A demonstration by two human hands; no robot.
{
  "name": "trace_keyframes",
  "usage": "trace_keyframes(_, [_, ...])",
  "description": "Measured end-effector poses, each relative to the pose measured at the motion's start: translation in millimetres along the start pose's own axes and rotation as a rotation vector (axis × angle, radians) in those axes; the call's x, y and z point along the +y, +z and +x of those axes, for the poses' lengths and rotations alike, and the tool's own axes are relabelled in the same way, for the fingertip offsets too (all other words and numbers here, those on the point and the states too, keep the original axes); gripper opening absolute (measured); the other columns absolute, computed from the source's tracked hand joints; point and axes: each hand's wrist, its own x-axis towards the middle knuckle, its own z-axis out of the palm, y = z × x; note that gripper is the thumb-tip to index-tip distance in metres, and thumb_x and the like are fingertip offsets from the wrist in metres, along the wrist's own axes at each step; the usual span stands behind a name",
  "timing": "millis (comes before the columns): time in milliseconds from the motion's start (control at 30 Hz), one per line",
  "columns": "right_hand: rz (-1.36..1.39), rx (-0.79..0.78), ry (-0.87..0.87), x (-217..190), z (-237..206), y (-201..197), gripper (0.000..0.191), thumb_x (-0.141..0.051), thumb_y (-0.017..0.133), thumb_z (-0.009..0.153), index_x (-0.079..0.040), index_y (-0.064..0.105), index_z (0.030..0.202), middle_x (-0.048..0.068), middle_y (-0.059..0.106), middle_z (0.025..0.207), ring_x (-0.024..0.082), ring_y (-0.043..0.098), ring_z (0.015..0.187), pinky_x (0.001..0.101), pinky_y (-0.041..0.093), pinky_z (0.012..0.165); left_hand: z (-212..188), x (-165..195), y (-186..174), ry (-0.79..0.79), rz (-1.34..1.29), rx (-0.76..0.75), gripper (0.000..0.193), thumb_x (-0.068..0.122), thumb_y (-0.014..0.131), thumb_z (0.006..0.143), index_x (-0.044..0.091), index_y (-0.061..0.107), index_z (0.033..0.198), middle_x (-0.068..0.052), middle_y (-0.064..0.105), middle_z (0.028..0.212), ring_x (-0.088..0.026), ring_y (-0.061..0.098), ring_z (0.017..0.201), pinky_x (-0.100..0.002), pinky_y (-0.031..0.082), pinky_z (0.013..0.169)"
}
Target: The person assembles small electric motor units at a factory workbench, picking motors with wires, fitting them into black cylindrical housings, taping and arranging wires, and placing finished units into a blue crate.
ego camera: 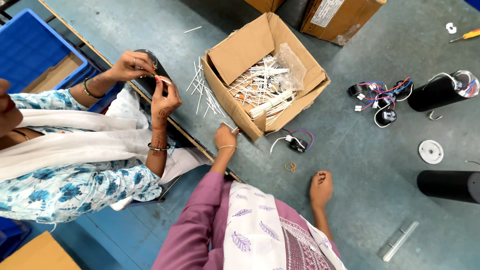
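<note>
A co-worker's hands (150,82) are working a thin white piece over a dark cylinder at the upper left of the frame, beside a blue crate (30,45). At the right, two black cylinders (440,92) are lying near a white round disc (431,151) and a tangle of coloured wires (380,97). A second cardboard box (340,17) is sitting at the top edge, a yellow-handled screwdriver (465,35) is resting in the upper right corner, and a rubber band (290,166) is lying near the centre.

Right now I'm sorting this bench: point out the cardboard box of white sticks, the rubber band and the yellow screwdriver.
cardboard box (235,107): head view, on its front outer wall.
rubber band (290,166): head view, on the loop.
yellow screwdriver (470,34): head view, on its handle.
</note>
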Motion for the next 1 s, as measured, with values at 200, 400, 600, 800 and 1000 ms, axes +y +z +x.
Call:
trace_keyframes(200, [0.101,-0.105,-0.093,-2.1,0.6,-2.3,0.012,-0.012,0.067,0.094,-0.003,0.067,0.103,0.008,0.067,0.085,0.017,0.064,0.073,0.0317,0.051,0.069,0.4,-2.1,8.5,0.09,-0.069,0.068,0.018,0.021,0.078,0.077,0.004,0.073,0.083,-0.022,0.072,0.089,-0.047,0.069,0.082,-0.056,0.054,0.073])
trace_keyframes(400, [0.155,-0.312,-0.238,-38.0,-7.4,18.3,0.02,-0.016,0.075,0.09,-0.003,0.069,0.104,0.009,0.066,0.091,0.018,0.063,0.072,0.0315,0.053,0.068,-7.4,-16.4,14.9,0.14,-0.13,-0.203,0.02,0.018,0.07,0.088,0.002,0.076,0.078,-0.024,0.073,0.077,-0.041,0.072,0.075,-0.048,0.057,0.076])
trace_keyframes(600, [0.005,-0.294,-0.184,-53.5,-10.0,17.6,0.017,-0.014,0.074,0.089,-0.006,0.066,0.101,0.01,0.063,0.092,0.023,0.061,0.073,0.036,0.05,0.066,-39.3,-17.2,9.4,0.238,-0.241,-0.126,0.029,0.018,0.08,0.076,-0.001,0.071,0.097,-0.021,0.07,0.09,-0.039,0.068,0.084,-0.046,0.055,0.077])
trace_keyframes(800, [-0.002,-0.318,-0.209,-52.4,-6.0,15.2,0.015,-0.014,0.075,0.089,-0.007,0.067,0.1,0.009,0.064,0.093,0.023,0.062,0.075,0.0371,0.051,0.069,-81.5,-9.4,15.5,0.481,0.027,-0.217,0.06,0.035,0.082,0.077,-0.002,0.063,0.119,-0.026,0.066,0.11,-0.044,0.063,0.103,-0.051,0.05,0.087])
trace_keyframes(1000, [0.149,-0.441,-0.361,-57.0,-7.0,-5.9,0.027,-0.017,0.08,0.079,-0.003,0.066,0.098,0.013,0.062,0.097,0.027,0.064,0.078,0.0365,0.054,0.069,-111.3,8.0,39.9,0.662,0.075,-0.91,0.075,0.05,0.076,0.087,-0.002,0.055,0.137,-0.028,0.065,0.123,-0.042,0.062,0.116,-0.046,0.049,0.099])
